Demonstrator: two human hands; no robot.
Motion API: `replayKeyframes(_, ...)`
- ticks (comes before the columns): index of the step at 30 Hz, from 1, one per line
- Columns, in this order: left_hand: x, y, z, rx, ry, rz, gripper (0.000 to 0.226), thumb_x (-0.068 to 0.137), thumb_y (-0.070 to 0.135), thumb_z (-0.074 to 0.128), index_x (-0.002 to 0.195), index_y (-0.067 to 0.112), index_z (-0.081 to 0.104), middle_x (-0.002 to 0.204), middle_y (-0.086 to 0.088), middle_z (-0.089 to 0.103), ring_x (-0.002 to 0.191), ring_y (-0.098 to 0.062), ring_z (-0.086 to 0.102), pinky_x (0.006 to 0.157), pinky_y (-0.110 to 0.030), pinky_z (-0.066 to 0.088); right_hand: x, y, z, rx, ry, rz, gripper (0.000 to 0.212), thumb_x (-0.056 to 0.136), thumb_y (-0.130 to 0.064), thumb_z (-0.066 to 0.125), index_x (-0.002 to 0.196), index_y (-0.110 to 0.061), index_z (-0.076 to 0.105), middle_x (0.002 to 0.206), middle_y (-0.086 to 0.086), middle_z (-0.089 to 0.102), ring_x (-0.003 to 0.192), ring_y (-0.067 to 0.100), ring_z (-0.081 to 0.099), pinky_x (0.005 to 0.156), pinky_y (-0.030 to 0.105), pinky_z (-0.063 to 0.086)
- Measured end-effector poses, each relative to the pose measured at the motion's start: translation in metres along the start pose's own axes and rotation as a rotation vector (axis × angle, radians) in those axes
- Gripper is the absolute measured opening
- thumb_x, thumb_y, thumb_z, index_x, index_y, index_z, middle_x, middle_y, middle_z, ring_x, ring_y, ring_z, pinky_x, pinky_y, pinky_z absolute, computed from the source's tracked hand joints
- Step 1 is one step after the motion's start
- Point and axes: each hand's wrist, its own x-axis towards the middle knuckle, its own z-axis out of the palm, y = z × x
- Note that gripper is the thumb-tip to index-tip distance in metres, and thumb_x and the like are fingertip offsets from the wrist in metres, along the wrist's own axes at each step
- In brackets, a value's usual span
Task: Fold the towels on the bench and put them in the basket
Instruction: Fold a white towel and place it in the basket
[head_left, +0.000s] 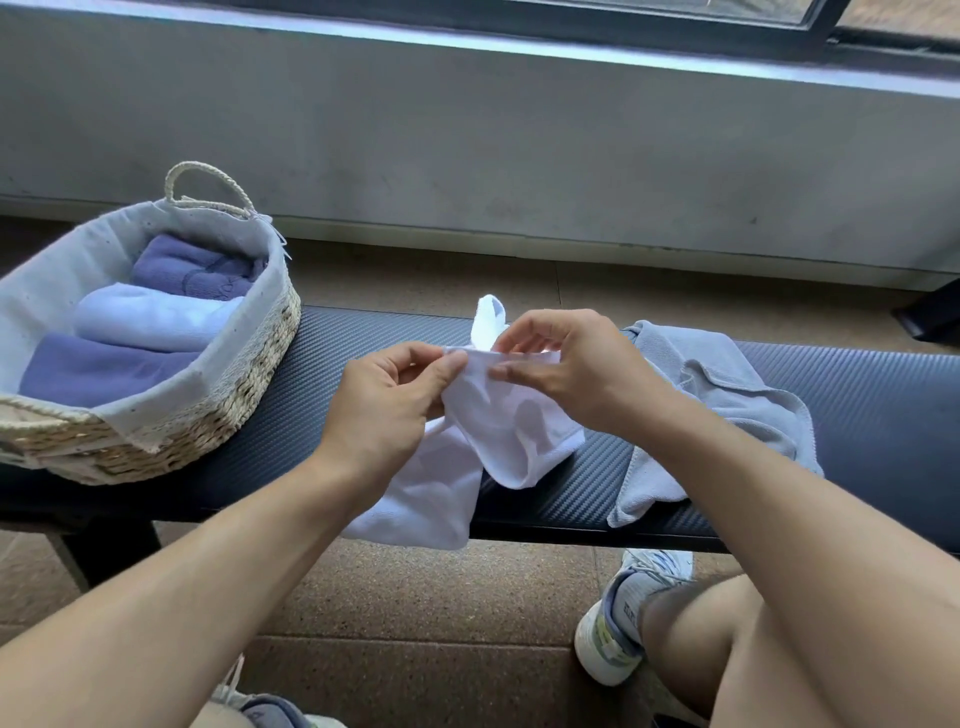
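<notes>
basket (156, 415): left rim cut by frame edge | grey towel (727, 405): partly hidden behind right forearm

Two bare forearms reaching forward, converging at centre; left hand (384, 400) with thumb and curled fingers pinching white cloth, right hand (566, 364) arched above, fingertips pinching the same edge, its thumb apparently tucked beneath, partly hidden; bare knees at bottom.

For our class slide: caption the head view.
Both hands pinch a white cloth towel above the dark ribbed bench.
</notes>
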Motion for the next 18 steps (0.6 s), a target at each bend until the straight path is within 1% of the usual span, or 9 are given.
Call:
replayKeyframes(2,0.003,0.003,-0.002,-0.017,-0.008,-0.003,0.013,0.097,0.019,0.064,0.085,0.015,0.062,0.082,-0.018,0.070,0.076,-0.022,0.067,0.080,-0.037,0.058,0.000,0.008,-0.007,-0.164,-0.013,0.049,0.010,0.083,-0.032,0.082,0.089,-0.029,0.075,0.084,-0.015,0.064,0.087,0.002,0.056,0.075,0.026,0.040)
replayKeyframes(3,0.005,0.003,-0.004,-0.033,-0.012,-0.012,0.016,0.099,0.019,0.061,0.084,0.016,0.058,0.078,-0.015,0.068,0.072,-0.020,0.065,0.077,-0.035,0.057,0.000,0.012,-0.010,-0.225,-0.004,0.072,0.008,0.086,-0.030,0.080,0.091,-0.027,0.075,0.086,-0.016,0.060,0.093,0.007,0.052,0.073,0.029,0.033)
replayKeyframes(4,0.006,0.006,-0.005,-0.050,-0.013,-0.023,0.017,0.100,0.019,0.059,0.083,0.017,0.056,0.073,-0.010,0.067,0.066,-0.016,0.063,0.073,-0.031,0.055,0.001,0.016,-0.011,-0.262,0.009,0.091,0.007,0.087,-0.029,0.078,0.092,-0.026,0.074,0.090,-0.014,0.060,0.099,0.012,0.049,0.074,0.029,0.029)
replayKeyframes(6,0.006,0.010,-0.008,-0.077,-0.010,-0.046,0.019,0.101,0.020,0.058,0.082,0.019,0.056,0.066,-0.001,0.062,0.057,-0.010,0.057,0.062,-0.025,0.049,0.003,0.024,-0.011,-0.296,0.027,0.112,0.003,0.090,-0.027,0.074,0.092,-0.025,0.073,0.100,-0.005,0.064,0.109,0.019,0.047,0.081,0.028,0.030)
replayKeyframes(8,0.006,0.013,-0.013,-0.081,-0.008,-0.056,0.020,0.101,0.022,0.058,0.082,0.020,0.058,0.066,-0.001,0.058,0.055,-0.010,0.052,0.056,-0.026,0.041,0.004,0.028,-0.010,-0.315,0.017,0.123,0.001,0.093,-0.029,0.071,0.092,-0.028,0.072,0.106,-0.005,0.063,0.114,0.019,0.046,0.087,0.029,0.032)
replayKeyframes(10,0.007,0.016,-0.015,-0.113,0.025,-0.067,0.018,0.103,0.023,0.055,0.085,0.019,0.057,0.064,0.001,0.059,0.052,-0.010,0.053,0.050,-0.024,0.043,0.004,0.032,-0.009,-0.352,-0.012,0.131,0.004,0.093,-0.034,0.071,0.090,-0.034,0.068,0.106,-0.006,0.061,0.115,0.018,0.045,0.089,0.031,0.034)
replayKeyframes(12,0.010,0.018,-0.019,-0.146,0.098,-0.075,0.018,0.105,0.022,0.052,0.088,0.018,0.057,0.062,0.003,0.062,0.053,-0.009,0.056,0.052,-0.024,0.047,0.004,0.034,-0.009,-0.390,-0.036,0.134,0.010,0.091,-0.037,0.072,0.087,-0.037,0.064,0.105,-0.006,0.059,0.117,0.018,0.044,0.092,0.034,0.037)
replayKeyframes(15,0.019,0.017,-0.032,-0.128,0.223,-0.058,0.019,0.105,0.023,0.052,0.087,0.020,0.059,0.069,0.002,0.062,0.063,-0.012,0.057,0.062,-0.030,0.048,0.005,0.036,-0.010,-0.436,-0.084,0.144,0.012,0.090,-0.041,0.073,0.088,-0.038,0.062,0.108,-0.004,0.059,0.119,0.020,0.044,0.101,0.041,0.040)
replayKeyframes(18,0.027,0.012,-0.046,-0.087,0.346,-0.032,0.019,0.104,0.024,0.054,0.086,0.023,0.061,0.076,0.000,0.060,0.076,-0.018,0.055,0.074,-0.035,0.047,0.003,0.038,-0.010,-0.478,-0.183,0.156,0.012,0.090,-0.043,0.073,0.089,-0.036,0.063,0.109,0.001,0.062,0.119,0.022,0.044,0.100,0.040,0.041)
